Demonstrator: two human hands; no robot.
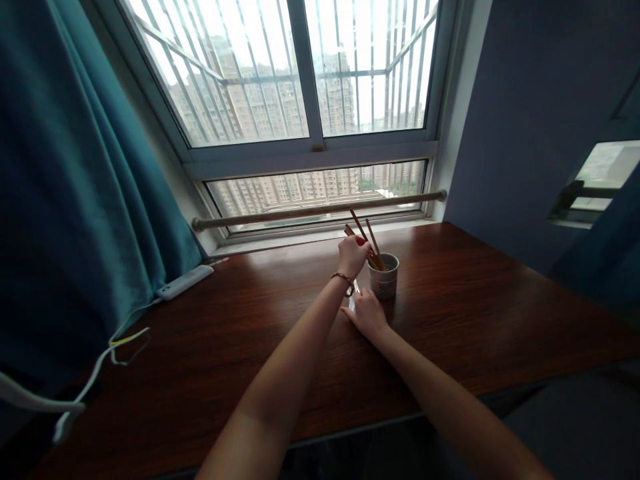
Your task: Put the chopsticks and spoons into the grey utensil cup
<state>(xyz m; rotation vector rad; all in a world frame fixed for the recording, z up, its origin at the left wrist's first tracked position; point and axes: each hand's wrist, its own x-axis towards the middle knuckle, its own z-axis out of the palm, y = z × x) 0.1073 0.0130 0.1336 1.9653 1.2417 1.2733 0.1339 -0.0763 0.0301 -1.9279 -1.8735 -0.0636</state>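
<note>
The left grip (353, 257) is closed on brown sticks (370, 233), which rise past its fingers and slant down to its right into the grey cup (384, 281). Just below it, the right grip (369, 313) lies low by a whitish, partly hidden item (353, 303) between thumb and fingers, though whether it clasps this I cannot tell. The cup stands upright on the wooden surface (450, 300), close beside both.
</note>
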